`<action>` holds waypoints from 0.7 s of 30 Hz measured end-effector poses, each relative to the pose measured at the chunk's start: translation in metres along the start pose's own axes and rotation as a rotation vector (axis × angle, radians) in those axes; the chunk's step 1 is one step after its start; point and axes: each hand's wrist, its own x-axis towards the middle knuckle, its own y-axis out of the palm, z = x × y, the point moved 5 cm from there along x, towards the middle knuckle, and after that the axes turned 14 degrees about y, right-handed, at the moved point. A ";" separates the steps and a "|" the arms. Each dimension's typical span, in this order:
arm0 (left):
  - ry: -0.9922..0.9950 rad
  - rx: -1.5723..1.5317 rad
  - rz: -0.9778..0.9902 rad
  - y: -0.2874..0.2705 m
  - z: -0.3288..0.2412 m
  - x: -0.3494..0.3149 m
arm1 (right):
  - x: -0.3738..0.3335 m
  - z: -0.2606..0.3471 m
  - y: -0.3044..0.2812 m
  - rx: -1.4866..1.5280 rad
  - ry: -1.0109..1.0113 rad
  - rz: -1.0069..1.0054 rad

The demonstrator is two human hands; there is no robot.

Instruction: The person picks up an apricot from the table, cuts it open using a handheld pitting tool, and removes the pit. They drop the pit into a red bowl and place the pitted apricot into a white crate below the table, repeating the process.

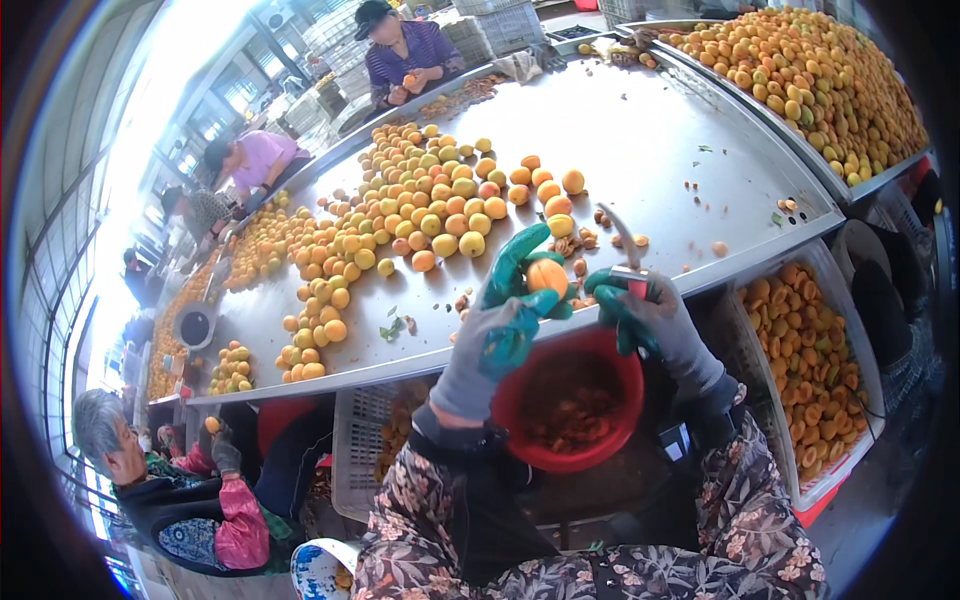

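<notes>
Both my hands wear grey gloves with green-coated fingers. My left hand [503, 325] is closed around an orange apricot [546, 276], held up just over the near edge of the metal table [640, 130]. Close to its right, my right hand [658, 312] grips the red handle of a small curved knife [622, 235], its blade pointing up and away from me. Blade and apricot look apart. Beneath both hands stands a red bucket [637, 390] with brown bits, seemingly pits, inside. Whole apricots [430, 205] lie piled on the table to the left, beyond my hands.
A crate [868, 345] of opened apricots stands at my right, and another crate [352, 450] at my left. A heaped tray of apricots [810, 80] fills the far right. Scattered pits and leaves dot the table. Co-workers [415, 50] line its far side; one person [190, 490] sits left.
</notes>
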 end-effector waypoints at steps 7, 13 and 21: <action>-0.068 0.159 -0.037 -0.019 0.010 -0.022 | -0.004 -0.010 0.021 -0.505 -0.400 -0.263; -0.223 0.186 -0.123 -0.032 0.013 -0.033 | 0.012 -0.025 0.047 -0.616 -0.361 -0.270; 0.403 0.843 0.058 -0.060 -0.003 -0.033 | 0.029 -0.015 0.079 -0.786 -0.383 -0.275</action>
